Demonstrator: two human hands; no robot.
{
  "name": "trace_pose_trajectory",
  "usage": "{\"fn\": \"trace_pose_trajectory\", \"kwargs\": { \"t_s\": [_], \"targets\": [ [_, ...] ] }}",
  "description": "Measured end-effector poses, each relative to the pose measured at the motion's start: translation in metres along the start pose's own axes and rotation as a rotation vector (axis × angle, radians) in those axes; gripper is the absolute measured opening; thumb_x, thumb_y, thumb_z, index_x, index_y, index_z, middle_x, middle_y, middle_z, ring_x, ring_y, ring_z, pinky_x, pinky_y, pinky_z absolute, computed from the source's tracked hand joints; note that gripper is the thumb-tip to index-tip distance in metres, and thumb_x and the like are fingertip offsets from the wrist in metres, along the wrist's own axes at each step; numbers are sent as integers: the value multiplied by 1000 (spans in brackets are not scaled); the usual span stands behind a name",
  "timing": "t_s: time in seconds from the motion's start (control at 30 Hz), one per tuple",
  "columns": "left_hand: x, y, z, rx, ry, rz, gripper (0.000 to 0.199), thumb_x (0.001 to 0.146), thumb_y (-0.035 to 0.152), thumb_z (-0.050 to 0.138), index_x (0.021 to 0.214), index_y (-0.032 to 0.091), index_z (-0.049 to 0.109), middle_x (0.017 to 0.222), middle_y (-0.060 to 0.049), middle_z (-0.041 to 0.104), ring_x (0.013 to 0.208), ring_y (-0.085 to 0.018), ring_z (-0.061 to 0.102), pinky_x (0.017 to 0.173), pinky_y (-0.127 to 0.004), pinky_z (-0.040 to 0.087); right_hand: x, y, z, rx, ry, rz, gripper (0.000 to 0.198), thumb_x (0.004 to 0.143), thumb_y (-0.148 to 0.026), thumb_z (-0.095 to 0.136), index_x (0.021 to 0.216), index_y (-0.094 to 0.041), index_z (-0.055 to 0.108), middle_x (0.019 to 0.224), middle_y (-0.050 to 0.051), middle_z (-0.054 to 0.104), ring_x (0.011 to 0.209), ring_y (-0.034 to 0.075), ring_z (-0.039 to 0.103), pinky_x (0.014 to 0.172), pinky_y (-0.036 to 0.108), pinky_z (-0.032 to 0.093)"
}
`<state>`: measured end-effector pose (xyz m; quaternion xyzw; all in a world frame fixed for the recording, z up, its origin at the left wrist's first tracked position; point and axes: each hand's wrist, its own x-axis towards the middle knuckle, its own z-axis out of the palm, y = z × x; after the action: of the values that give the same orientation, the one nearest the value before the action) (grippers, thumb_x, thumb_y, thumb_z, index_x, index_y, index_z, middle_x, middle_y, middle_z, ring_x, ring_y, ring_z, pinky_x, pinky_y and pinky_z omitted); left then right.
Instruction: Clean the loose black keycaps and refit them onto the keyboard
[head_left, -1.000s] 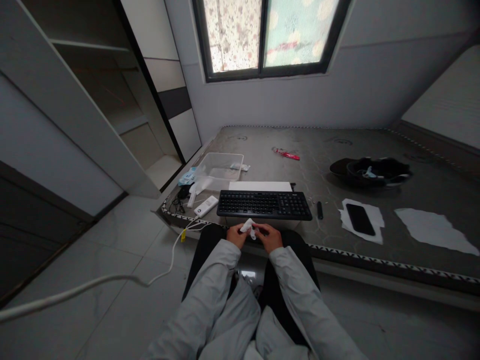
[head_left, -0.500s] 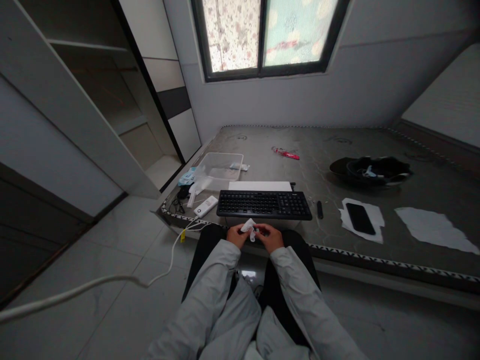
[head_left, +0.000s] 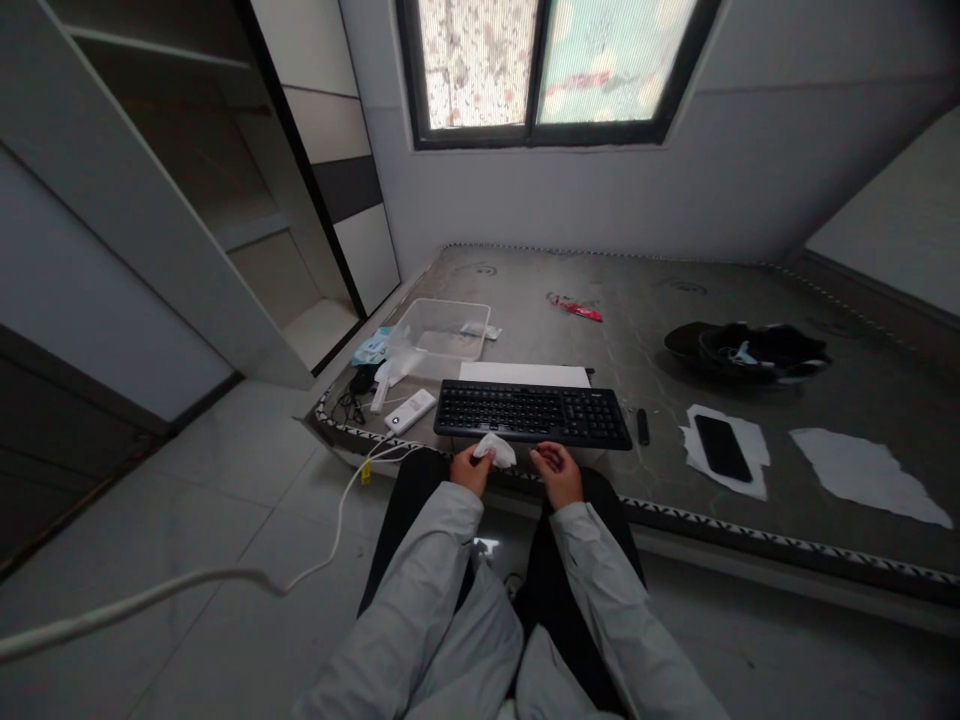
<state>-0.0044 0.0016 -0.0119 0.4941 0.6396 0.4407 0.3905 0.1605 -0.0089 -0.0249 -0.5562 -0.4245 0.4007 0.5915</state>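
Note:
A crumpled white tissue [head_left: 496, 449] is pinched in my left hand [head_left: 470, 471], just in front of the keyboard. My right hand [head_left: 561, 474] is a short way to the right, apart from the tissue, its fingers drawn together. A tiny dark thing seems to show at those fingertips, too small to name. Beyond both hands lies a black keyboard [head_left: 525, 412], resting on a white board or box [head_left: 525, 375] whose far edge shows behind it.
A white power strip [head_left: 410, 412] with its cable, a clear plastic bin [head_left: 486, 335] and dark wires lie left. To the right are a small black stick [head_left: 643, 427], a phone [head_left: 721, 447] on paper, another paper sheet [head_left: 870, 475] and a black cap [head_left: 746, 352]. A red packet [head_left: 579, 308] lies farther back.
My hands have moved apart: the right has drawn away to the right, while the tissue stays in the left. The view has shifted slightly.

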Motion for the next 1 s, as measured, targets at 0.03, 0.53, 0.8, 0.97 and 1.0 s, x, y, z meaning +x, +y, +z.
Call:
{"fn": "trace_pose_trajectory", "kwargs": {
  "t_s": [0.03,0.53,0.8,0.97,1.0],
  "targets": [
    [1,1,-1,-15,22,6,33,66,37,62,89,13,69,73,-6,70,69,-20,63,62,-27,48,1,1,0,-4,-2,1,33,60,-40,68,81,-18,55,74,3,60,70,16,58,65,28,50],
    [13,11,-8,-134,61,-18,29,67,35,61,86,14,69,82,-8,71,81,-23,63,72,-29,46,109,-32,15,-326,-111,0,36,55,-43,71,78,-16,67,59,2,66,50,14,57,50,26,45],
    [14,12,-11,-149,27,-40,31,69,35,60,89,14,68,85,-8,70,83,-23,63,73,-29,46,159,-29,27,-592,-247,-59,24,53,-40,72,68,-21,72,63,3,69,64,19,62,63,30,44],
    [15,11,-9,-163,18,-14,28,69,34,59,87,15,69,82,-7,71,80,-22,63,73,-29,46,163,-23,30,-736,-237,-55,28,54,-45,70,71,-22,72,65,3,70,67,21,63,65,30,44],
    [15,10,-8,-167,20,-9,28,69,34,59,87,15,69,82,-7,71,80,-22,63,73,-29,46,163,-22,31,-768,-247,-44,28,55,-45,70,72,-22,72,67,3,71,68,21,64,65,29,44]
  ]
}}
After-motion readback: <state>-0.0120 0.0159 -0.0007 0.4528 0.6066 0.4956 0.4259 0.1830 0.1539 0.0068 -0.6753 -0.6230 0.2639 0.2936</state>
